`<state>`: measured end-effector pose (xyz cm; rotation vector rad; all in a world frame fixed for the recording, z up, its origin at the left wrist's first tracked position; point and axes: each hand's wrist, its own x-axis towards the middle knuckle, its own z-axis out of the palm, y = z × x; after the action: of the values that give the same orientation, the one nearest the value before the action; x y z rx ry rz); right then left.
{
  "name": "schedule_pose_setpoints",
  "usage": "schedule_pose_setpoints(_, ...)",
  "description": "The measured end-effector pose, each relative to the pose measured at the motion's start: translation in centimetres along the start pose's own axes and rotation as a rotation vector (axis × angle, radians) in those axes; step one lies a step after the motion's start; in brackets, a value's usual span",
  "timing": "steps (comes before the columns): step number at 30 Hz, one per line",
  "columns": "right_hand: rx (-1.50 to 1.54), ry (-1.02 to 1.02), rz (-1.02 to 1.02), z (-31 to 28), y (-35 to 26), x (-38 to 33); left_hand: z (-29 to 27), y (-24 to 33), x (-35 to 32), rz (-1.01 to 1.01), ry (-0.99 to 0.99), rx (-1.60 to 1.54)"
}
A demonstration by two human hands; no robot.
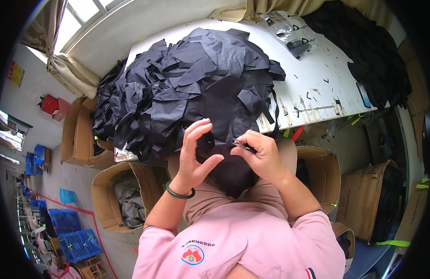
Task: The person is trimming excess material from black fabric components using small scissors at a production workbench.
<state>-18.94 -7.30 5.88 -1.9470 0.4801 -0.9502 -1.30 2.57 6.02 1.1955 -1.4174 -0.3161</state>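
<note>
Black fabric piece [229,174] is pinched at frame centre by right hand [259,156]; left hand [196,156] is half-spread, thumb touching it. Fabric heap [191,88] is piled above on white table [312,79].

From above I see my left hand [195,153], fingers spread, and my right hand [260,156], pinching a small dark tool, both on a black fabric piece [231,174] over my lap, before a white table [312,69] heaped with black fabric cuttings [191,83], with cardboard boxes [122,195] alongside.
</note>
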Motion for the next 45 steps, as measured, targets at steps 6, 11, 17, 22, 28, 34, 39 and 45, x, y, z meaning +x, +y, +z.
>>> schedule_pose_setpoints(6,0.123,-0.060,-0.001,-0.4,0.0,0.0,0.8,-2.0,-1.8,-0.319,-0.091,-0.643)
schedule_pose_setpoints(11,0.118,-0.095,0.027,-0.2,0.3,-0.2,2.9,-1.3,-2.5,-0.742,0.075,-1.138)
schedule_pose_setpoints(17,0.001,-0.092,0.077,-0.2,0.2,-0.4,2.6,-0.4,-3.1,-0.634,-0.003,-0.868)
schedule_pose_setpoints(22,-0.033,-0.092,0.095,-0.4,0.7,-0.3,2.5,-0.2,-3.3,-0.431,-0.138,-0.500)
schedule_pose_setpoints(28,0.127,-0.191,0.202,-0.9,0.8,0.0,1.6,-1.0,-3.0,-0.493,-0.199,-0.464)
schedule_pose_setpoints(34,0.450,-0.228,0.298,-1.3,2.6,-0.8,2.0,1.5,-1.5,-0.884,-0.095,-1.067)
schedule_pose_setpoints(39,0.464,-0.068,0.303,0.5,2.7,-1.3,3.0,-0.6,-3.4,-0.657,-0.082,-1.037)
schedule_pose_setpoints(45,-0.157,0.162,0.136,-0.3,2.6,-1.8,3.4,-1.7,-3.9,-0.346,0.151,-0.636)
